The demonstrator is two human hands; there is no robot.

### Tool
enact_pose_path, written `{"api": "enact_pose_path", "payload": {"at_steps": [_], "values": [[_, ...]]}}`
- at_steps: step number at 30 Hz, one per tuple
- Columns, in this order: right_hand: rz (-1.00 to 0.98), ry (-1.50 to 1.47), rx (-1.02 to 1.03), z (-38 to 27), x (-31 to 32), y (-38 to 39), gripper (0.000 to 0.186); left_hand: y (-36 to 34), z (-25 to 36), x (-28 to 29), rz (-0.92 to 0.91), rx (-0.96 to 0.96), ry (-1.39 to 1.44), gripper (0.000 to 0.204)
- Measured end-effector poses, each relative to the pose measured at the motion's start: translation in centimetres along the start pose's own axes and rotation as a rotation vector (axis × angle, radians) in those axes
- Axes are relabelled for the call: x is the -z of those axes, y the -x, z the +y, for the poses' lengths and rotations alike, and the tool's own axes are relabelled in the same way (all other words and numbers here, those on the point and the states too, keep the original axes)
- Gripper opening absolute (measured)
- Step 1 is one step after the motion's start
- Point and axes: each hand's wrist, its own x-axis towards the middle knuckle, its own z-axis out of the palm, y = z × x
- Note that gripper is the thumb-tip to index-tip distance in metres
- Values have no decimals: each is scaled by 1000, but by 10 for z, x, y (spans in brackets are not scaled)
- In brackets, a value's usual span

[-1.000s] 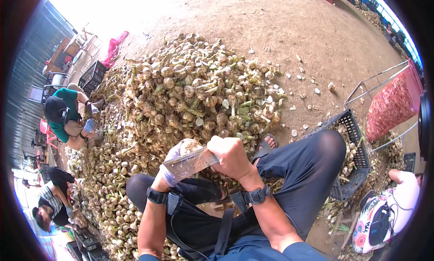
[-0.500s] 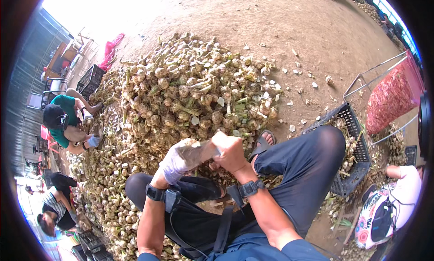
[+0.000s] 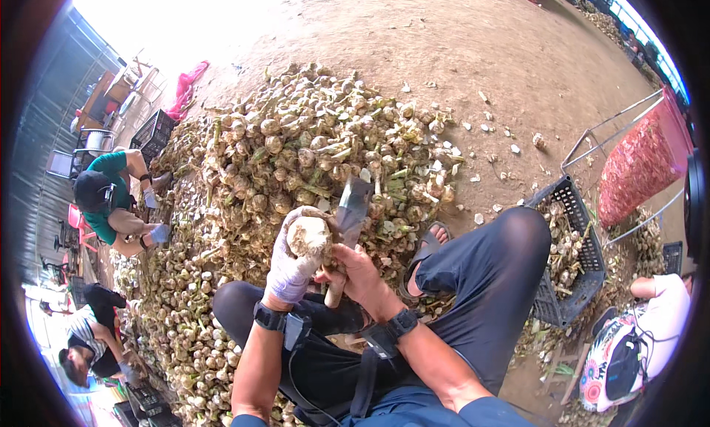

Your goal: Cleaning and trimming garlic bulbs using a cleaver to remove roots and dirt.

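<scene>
Bulb [image 3: 308,235]: gripped in gloved left hand [image 3: 287,270], pale face up.
Knife [image 3: 355,202]: held in right hand [image 3: 361,275], just beside bulb, blade toward 1 o'clock.
Bulb heap [image 3: 296,142]: 12 o'clock from hands.
Black crate [image 3: 590,257]: 3 o'clock.

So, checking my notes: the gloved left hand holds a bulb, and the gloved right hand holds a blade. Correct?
Not quite: in the head view the right hand is bare, holding the blade; the gloved left hand holds the bulb.
</scene>
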Motion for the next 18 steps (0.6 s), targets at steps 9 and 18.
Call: {"api": "enact_pose_path", "payload": {"at_steps": [9,18], "values": [[166,563,428,-39,8,-9,10,-1,5,17,38,-388,-1037,46],[67,1317,904,-38,-31,6,13,1,0,35,224,285,-278,29]]}}
